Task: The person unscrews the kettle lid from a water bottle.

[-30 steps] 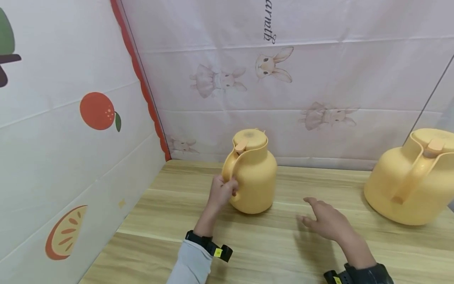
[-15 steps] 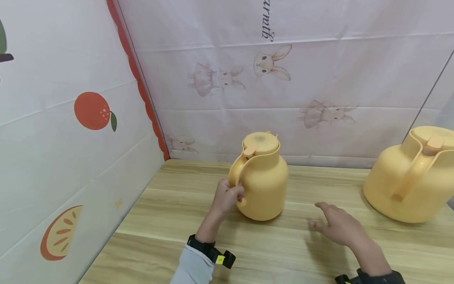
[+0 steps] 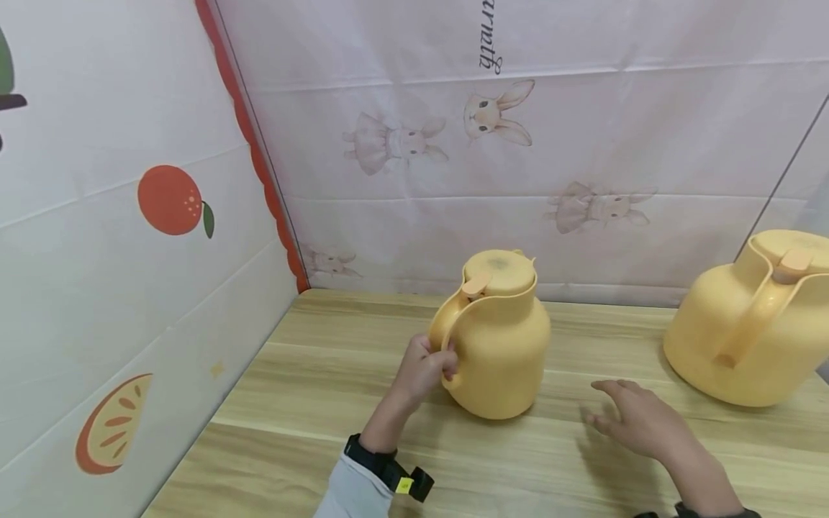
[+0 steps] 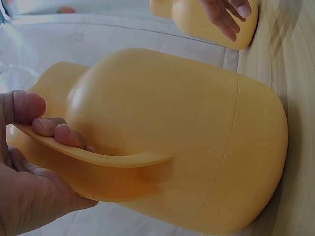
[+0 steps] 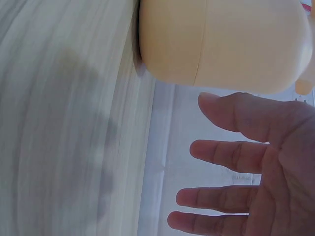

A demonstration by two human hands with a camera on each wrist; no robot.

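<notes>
A yellow thermos jug (image 3: 499, 345) with a round lid stands in the middle of the head view. My left hand (image 3: 421, 370) grips its handle from the left; in the left wrist view the fingers (image 4: 47, 127) curl round the handle (image 4: 98, 158). To the right of this jug my right hand (image 3: 641, 421) hovers over the table, fingers spread and holding nothing. The right wrist view shows that hand's palm and straight fingers (image 5: 216, 196) apart from a jug's yellow body (image 5: 236, 44). A second yellow thermos jug (image 3: 725, 338) stands farther right, cut off by the frame edge.
Both jugs are on a wood-grain table (image 3: 291, 410). A pale cloth with printed rabbits (image 3: 492, 119) covers the wall behind. On the left, a white panel with fruit prints (image 3: 171, 200) borders the table.
The gripped jug has moved right and nearer along the table with my left hand. My right hand has also shifted right and nearer. The second jug stays in place.
</notes>
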